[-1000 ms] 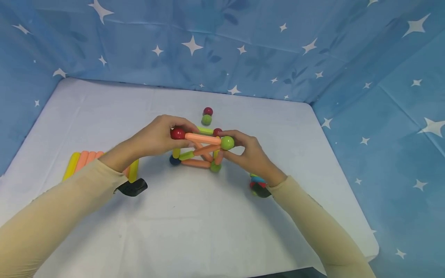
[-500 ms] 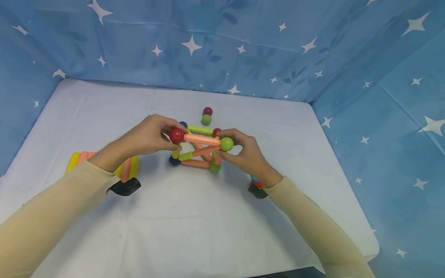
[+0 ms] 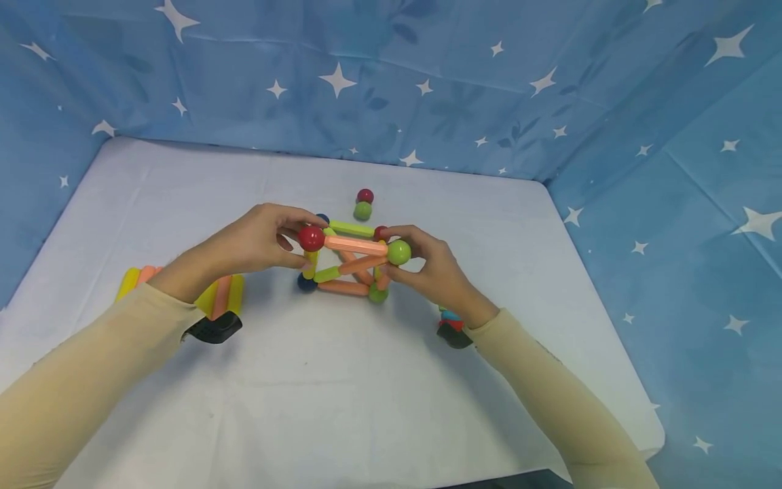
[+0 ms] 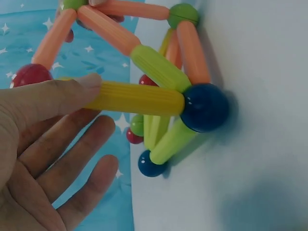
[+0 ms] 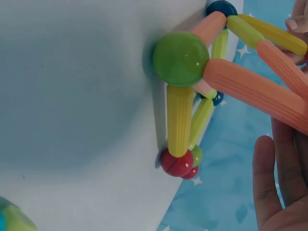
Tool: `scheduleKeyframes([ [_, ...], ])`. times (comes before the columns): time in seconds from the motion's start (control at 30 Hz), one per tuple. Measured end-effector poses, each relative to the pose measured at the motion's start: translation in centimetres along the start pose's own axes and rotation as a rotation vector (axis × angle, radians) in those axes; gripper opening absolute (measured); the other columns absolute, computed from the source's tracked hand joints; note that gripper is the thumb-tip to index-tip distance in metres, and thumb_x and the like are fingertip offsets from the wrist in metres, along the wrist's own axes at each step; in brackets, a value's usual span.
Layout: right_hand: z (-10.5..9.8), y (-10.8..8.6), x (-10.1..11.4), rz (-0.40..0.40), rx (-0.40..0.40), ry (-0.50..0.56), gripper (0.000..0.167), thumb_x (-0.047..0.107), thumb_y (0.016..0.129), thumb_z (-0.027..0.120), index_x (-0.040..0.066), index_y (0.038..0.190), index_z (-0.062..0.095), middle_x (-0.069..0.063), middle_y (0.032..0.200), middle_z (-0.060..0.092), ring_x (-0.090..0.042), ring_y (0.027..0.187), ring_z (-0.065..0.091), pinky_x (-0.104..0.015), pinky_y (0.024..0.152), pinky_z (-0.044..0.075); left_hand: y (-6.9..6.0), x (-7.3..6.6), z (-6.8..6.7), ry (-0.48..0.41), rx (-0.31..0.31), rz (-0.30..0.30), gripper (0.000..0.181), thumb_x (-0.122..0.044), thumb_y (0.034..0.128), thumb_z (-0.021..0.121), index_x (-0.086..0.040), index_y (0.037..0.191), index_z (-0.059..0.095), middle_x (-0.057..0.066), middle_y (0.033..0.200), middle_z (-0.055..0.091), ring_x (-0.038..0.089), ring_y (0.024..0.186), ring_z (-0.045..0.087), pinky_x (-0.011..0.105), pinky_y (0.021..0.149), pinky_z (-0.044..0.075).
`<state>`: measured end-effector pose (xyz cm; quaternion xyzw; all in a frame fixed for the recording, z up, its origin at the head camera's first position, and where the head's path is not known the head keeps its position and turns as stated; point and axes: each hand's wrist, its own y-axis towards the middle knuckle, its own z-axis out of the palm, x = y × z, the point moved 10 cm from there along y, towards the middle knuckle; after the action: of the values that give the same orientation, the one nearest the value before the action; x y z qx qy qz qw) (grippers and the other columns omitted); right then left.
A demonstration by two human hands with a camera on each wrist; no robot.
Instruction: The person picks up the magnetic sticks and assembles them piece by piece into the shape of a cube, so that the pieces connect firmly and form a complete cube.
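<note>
A frame of rods and balls stands on the table between the two hands. My left hand (image 3: pixel 256 238) pinches its upright yellow rod (image 4: pixel 139 98) just below the upper red ball (image 3: pixel 312 238), thumb on the near side. The rod's lower end meets a dark blue ball (image 4: pixel 207 108). Across the top, an orange rod (image 3: pixel 356 245) links the red ball to a green ball (image 3: pixel 399 252). Beside that green ball, my right hand (image 3: pixel 436 268) grips an upright orange rod (image 5: pixel 255 91), which runs down to a lower green ball (image 5: pixel 180 58). Its thumb is hidden in the right wrist view.
Behind the frame lie a loose red ball (image 3: pixel 365 195) and a green ball (image 3: pixel 363 210). A row of yellow and orange rods (image 3: pixel 220 299) sits under the left forearm. Colourful pieces (image 3: pixel 451 317) are partly hidden by the right wrist. Starry blue cloth (image 3: pixel 391 81) surrounds the white table (image 3: pixel 342 407).
My left hand has shifted slightly left, its thumb now lower by the yellow rod. The dark blue ball at the back left has come into sight. My right hand has barely moved.
</note>
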<state>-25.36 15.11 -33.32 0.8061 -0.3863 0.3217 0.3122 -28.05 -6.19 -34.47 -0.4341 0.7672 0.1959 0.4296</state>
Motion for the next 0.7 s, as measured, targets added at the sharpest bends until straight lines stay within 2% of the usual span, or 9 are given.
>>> scheduleKeyframes([
  [0.23, 0.6, 0.0, -0.5, 0.039, 0.013, 0.002, 0.053, 0.012, 0.088, 0.081, 0.017, 0.137, 0.060, 0.001, 0.136, 0.062, -0.015, 0.121, 0.056, -0.042, 0.095, 0.048, -0.2, 0.7, 0.2, -0.037, 0.017, 0.007, 0.042, -0.005, 0.0790, 0.087, -0.003, 0.119, 0.072, 0.008, 0.107, 0.075, 0.022, 0.097, 0.072, 0.039, 0.086, 0.057],
  [0.4, 0.8, 0.2, -0.4, 0.044, 0.005, 0.012, 0.051, 0.007, 0.088, 0.080, 0.010, 0.135, 0.061, -0.008, 0.133, 0.063, -0.013, 0.118, 0.057, -0.042, 0.096, 0.048, -0.3, 0.6, 0.0, -0.025, 0.008, 0.016, 0.037, -0.008, 0.0792, 0.087, -0.003, 0.114, 0.075, 0.006, 0.102, 0.076, 0.021, 0.094, 0.073, 0.038, 0.084, 0.057],
  [0.5, 0.7, 0.2, -0.4, 0.046, 0.017, 0.006, 0.051, 0.009, 0.088, 0.080, 0.011, 0.136, 0.061, -0.008, 0.134, 0.063, -0.012, 0.119, 0.057, -0.041, 0.096, 0.048, -0.3, 0.6, 0.0, -0.022, 0.008, 0.011, 0.037, -0.008, 0.0791, 0.087, -0.002, 0.114, 0.075, 0.006, 0.101, 0.076, 0.022, 0.094, 0.073, 0.040, 0.085, 0.056],
  [0.6, 0.6, 0.2, -0.7, 0.070, 0.096, -0.012, 0.061, 0.016, 0.087, 0.083, 0.016, 0.142, 0.056, -0.003, 0.139, 0.060, -0.011, 0.120, 0.056, -0.041, 0.098, 0.048, -0.4, 0.6, -0.1, 0.001, 0.014, 0.002, 0.041, -0.012, 0.0787, 0.088, -0.005, 0.117, 0.074, 0.005, 0.104, 0.075, 0.022, 0.097, 0.072, 0.041, 0.086, 0.055],
  [0.7, 0.4, 0.2, -1.6, 0.117, 0.245, -0.031, 0.078, 0.022, 0.083, 0.087, 0.021, 0.151, 0.047, 0.003, 0.147, 0.052, -0.013, 0.126, 0.052, -0.042, 0.102, 0.046, -0.4, 0.6, -0.3, 0.029, 0.011, -0.009, 0.046, -0.018, 0.0782, 0.090, -0.009, 0.120, 0.073, 0.002, 0.107, 0.075, 0.021, 0.101, 0.070, 0.042, 0.087, 0.054],
])
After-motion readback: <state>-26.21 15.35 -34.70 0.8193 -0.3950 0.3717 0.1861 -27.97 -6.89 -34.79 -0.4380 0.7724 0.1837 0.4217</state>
